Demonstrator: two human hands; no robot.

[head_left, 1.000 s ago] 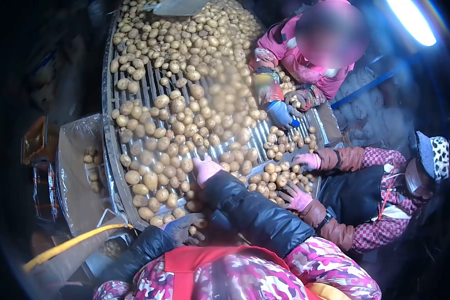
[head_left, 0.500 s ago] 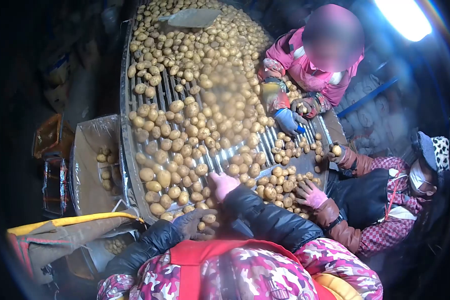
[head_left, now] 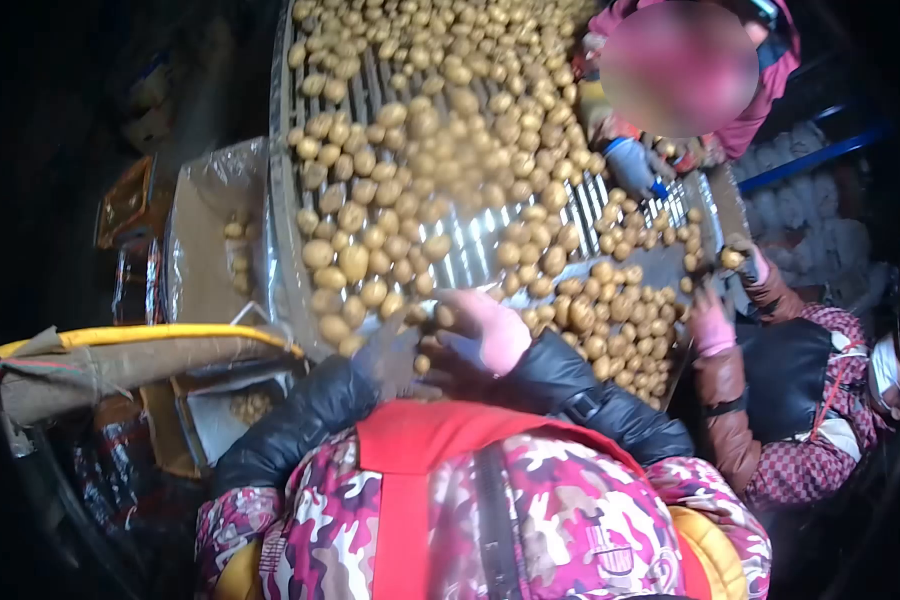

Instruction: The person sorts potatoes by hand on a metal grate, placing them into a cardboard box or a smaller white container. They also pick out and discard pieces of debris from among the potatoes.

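Note:
Many potatoes [head_left: 530,130] lie on a slatted metal table [head_left: 465,250]. My left hand [head_left: 388,352], in a dark glove, is at the near edge, smeared by motion; whether it holds anything cannot be made out. Close to its right, my right hand [head_left: 482,330], in a pink and dark glove, reaches left over the edge with its fingers curled round a potato [head_left: 445,316]. Another potato [head_left: 422,364] shows between the two hands. More potatoes lie beyond both hands and to the right.
A co-worker's blue-gloved hand [head_left: 635,168] is over the slats at the upper right. Another co-worker's pink-gloved hand [head_left: 710,322] is at the right edge, the other holding a potato [head_left: 732,259]. Left stand a plastic-lined box [head_left: 205,250] and a yellow-edged sack [head_left: 150,365].
The view has shifted, and the scene sits further right. My right hand has drawn back from the potatoes towards my left hand. The nearer co-worker's pink-gloved hand has left the potato pile.

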